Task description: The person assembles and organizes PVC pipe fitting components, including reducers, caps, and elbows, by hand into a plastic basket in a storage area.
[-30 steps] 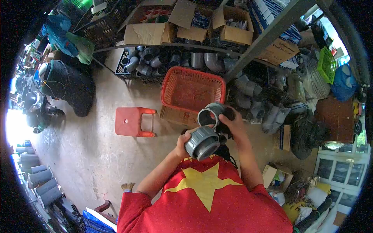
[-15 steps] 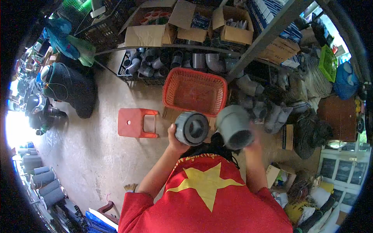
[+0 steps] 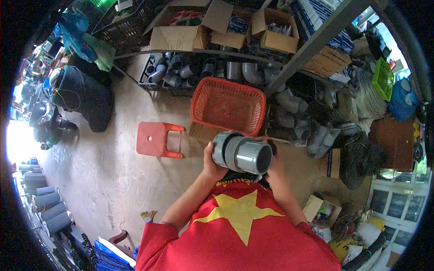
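A grey plastic pipe fitting, with a ribbed collar, a threaded middle and a smooth round end, is held tilted in front of my chest. My left hand is closed around the collar, thumb up along its side. At the smooth end, my right hand curls round from the far side; it is smeared by motion and partly hidden behind the fitting. The fitting's dark end faces right and towards me. Just beyond it stands a red plastic basket on the floor.
A red stool stands to the left. Behind the basket, a shelf carries open cardboard boxes above a black crate of grey pipe fittings. More grey elbows lie at the right, near a metal post.
The two separate grey pieces, one in each hand, now sit end to end as one fitting. My right hand has moved left and turned its piece towards the left one.
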`<act>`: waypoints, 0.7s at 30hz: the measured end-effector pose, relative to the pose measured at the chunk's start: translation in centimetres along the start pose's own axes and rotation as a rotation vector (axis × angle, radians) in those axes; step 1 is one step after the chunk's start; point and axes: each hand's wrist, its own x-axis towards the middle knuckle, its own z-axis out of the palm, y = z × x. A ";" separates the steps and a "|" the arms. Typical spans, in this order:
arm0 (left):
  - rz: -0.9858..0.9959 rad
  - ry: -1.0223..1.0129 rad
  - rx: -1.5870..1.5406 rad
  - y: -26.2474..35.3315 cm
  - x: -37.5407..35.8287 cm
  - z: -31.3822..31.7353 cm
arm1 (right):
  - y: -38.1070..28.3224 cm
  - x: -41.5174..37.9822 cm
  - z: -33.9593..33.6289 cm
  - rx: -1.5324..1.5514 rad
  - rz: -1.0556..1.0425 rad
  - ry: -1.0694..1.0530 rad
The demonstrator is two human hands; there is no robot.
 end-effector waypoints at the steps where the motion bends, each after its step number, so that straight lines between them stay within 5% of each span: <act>1: 0.035 -0.002 0.033 0.0 0.1 0.6 | -0.5 -0.4 0.3 0.109 -0.001 -0.008; 6: 0.102 -0.022 0.060 0.0 0.4 0.7 | 0.1 -1.7 -0.6 0.093 -0.206 -0.230; 9: 0.142 -0.015 0.148 0.1 0.3 1.0 | -1.5 -2.5 0.1 -0.336 -0.302 -0.180; 21: 0.262 -0.121 0.324 1.4 -0.1 -0.6 | -0.6 -1.7 -1.9 -0.260 -0.333 -0.053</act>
